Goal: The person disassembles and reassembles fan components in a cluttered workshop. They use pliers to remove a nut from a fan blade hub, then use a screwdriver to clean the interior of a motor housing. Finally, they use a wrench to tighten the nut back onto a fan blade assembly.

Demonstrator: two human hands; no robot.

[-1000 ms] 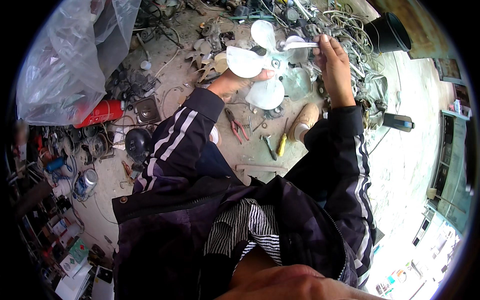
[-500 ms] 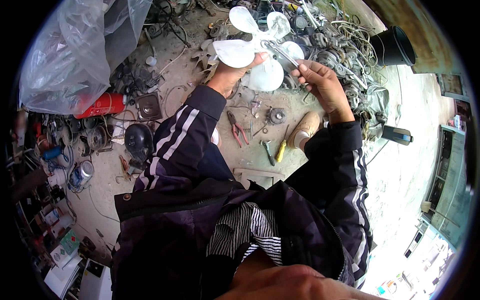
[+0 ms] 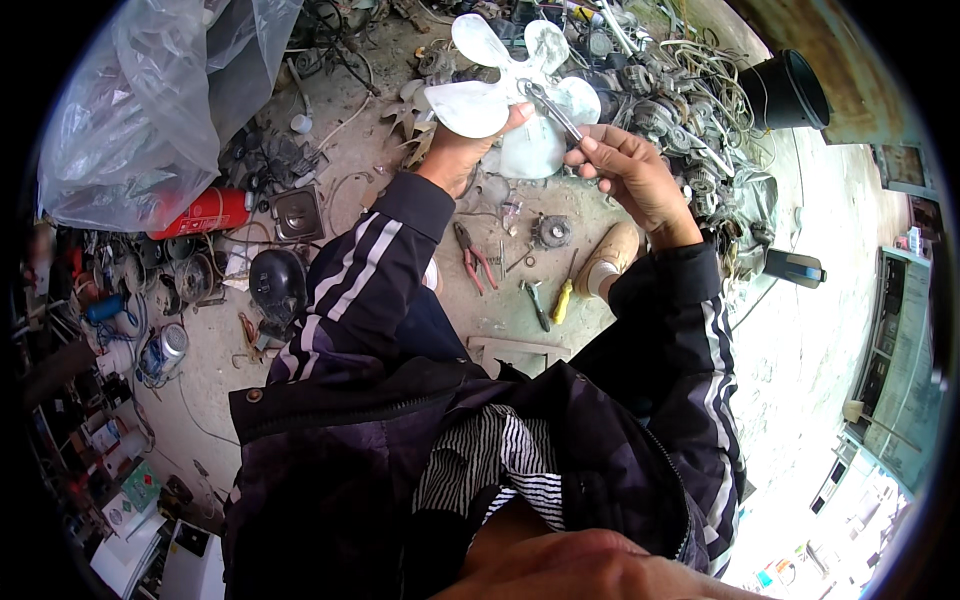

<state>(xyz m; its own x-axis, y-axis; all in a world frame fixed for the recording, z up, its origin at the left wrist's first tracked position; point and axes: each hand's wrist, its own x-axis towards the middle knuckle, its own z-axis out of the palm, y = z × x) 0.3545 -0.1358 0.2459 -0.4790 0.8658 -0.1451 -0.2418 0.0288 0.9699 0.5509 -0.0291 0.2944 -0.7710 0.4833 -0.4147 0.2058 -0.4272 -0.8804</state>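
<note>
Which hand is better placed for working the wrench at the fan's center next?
Probably the right hand: it holds the wrench, whose ring end appears at the center of the fan. The left hand is occupied holding the fan.

Landmark: black-and-white striped shirt (image 3: 485, 450), wavy narrow lines, at chest. Round it, a dark jacket (image 3: 330, 480), black with mottled purple panels. Right of shirt, a zipper (image 3: 665, 450) running diagonally, fine teeth visible. Left of shirt, near level with its upper edge, a round brassy snap (image 3: 254, 395) on the flap corner. Above shirt to left, left sleeve (image 3: 335, 320): paired white stripes, plain dark cuff. Above and right, right sleeve (image 3: 680, 340): similar striping, dark cuff. Both hands (image 3: 640, 180) bare. Above shirt, navy trousers (image 3: 425, 325); farther up and right, tan shoe (image 3: 620, 245), pale sock (image 3: 600, 278).
</note>
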